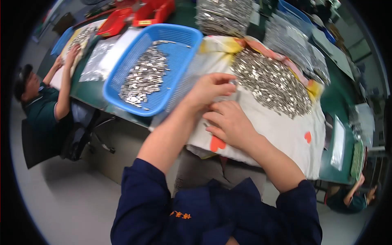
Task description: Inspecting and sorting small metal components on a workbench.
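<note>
A large heap of small silvery metal pieces [271, 81] lies on a white cloth [269, 130] with orange heart shapes. My left hand [210, 90] is above the cloth, left of the heap, its fingers curled together. Something small and greyish shows at its fingertips, too blurred to name. Just below and nearer to me, my right hand [229, 122] rests at the cloth with bent, closed fingers; what they hold, if anything, is hidden. To the left of both hands stands a blue perforated basket [112, 83] with more metal pieces in it.
Clear plastic bags [286, 38] and a stack of bagged metal pieces [224, 18] lie at the back. Red bins [153, 12] stand behind the basket on the green table [87, 92]. Co-workers sit at the left [47, 98] and far right [347, 200].
</note>
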`<state>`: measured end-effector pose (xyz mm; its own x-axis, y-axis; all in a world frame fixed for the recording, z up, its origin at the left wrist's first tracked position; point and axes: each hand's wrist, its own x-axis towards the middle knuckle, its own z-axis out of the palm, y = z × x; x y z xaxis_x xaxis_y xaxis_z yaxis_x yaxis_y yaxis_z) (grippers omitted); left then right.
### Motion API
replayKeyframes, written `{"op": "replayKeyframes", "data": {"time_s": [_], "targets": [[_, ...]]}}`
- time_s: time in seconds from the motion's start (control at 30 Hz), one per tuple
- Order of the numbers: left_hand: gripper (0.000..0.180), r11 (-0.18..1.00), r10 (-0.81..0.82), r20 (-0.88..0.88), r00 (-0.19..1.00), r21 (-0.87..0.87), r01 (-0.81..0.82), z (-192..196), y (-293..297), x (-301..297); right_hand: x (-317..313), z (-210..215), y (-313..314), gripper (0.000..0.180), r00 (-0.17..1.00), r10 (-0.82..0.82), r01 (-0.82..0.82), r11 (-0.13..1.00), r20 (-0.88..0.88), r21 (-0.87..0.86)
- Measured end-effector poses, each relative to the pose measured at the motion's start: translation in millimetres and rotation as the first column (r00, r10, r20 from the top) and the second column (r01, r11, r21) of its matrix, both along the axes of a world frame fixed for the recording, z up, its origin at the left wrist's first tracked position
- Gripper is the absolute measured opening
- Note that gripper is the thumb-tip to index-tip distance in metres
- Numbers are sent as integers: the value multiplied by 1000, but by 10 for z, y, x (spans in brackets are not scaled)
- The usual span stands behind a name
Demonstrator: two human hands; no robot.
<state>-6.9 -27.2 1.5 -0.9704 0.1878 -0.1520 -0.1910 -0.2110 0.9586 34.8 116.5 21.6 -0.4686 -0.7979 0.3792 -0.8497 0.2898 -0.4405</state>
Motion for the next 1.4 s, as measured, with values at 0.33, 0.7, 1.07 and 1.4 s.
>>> {"op": "replayKeyframes", "data": {"time_s": [0.33,0.7,1.07,1.4], "targets": [[34,987,-84,-70,994,134,93,-144,97,-21,183,-61,-100,25,993,-114,111,989,32,95],[32,956,-199,-94,975,199,214,-131,157,-70,85,-113,217,13,996,-83,82,996,45,29],[33,934,-212,-104,972,270,233,-156,204,-71,276,-228,520,49,969,-241,216,928,46,303],[33,929,-255,-135,957,240,281,-154,156,-53,56,-77,659,24,853,-467,493,867,231,-67]]}}
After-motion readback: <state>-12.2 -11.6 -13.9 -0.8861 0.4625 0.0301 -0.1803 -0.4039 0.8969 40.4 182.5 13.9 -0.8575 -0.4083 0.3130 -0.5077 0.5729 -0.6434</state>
